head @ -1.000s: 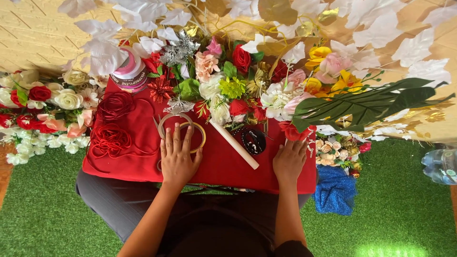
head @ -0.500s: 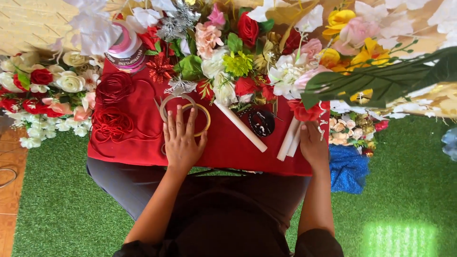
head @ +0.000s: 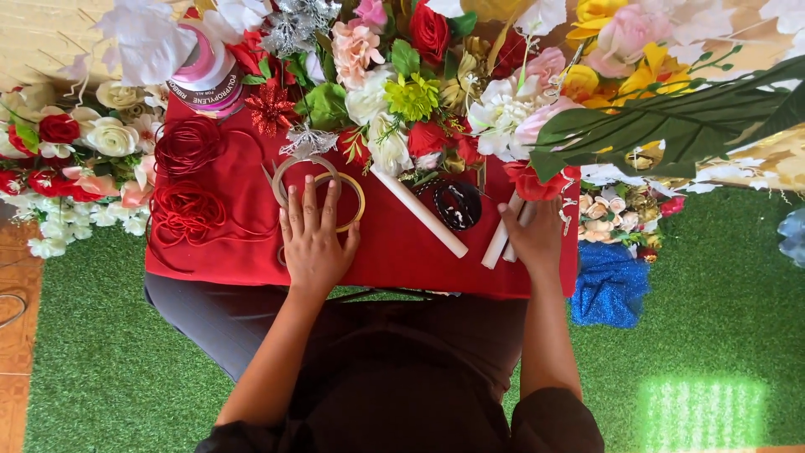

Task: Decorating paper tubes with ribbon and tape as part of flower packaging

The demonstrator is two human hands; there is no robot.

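My left hand (head: 313, 232) lies flat, fingers apart, on a red cloth (head: 243, 243) spread over my lap, its fingertips over two thin rings (head: 295, 168), one silver and one gold. My right hand (head: 534, 236) closes around white paper-wrapped sticks (head: 497, 245) at the cloth's right edge, just under a red flower (head: 532, 180). Another white stick (head: 422, 215) lies diagonally between the hands, beside a black bangle (head: 455, 204).
Coils of red cord (head: 183, 178) lie on the cloth's left. A pink ribbon spool (head: 204, 74) stands at the back left. Artificial flowers (head: 419, 92) and big green leaves (head: 688, 117) crowd the back. A blue glitter piece (head: 610, 285) lies on green turf (head: 101, 352).
My right hand has moved from flat on the cloth to the right edge and closed on the white sticks. The left hand stays on the rings. The view shifted.
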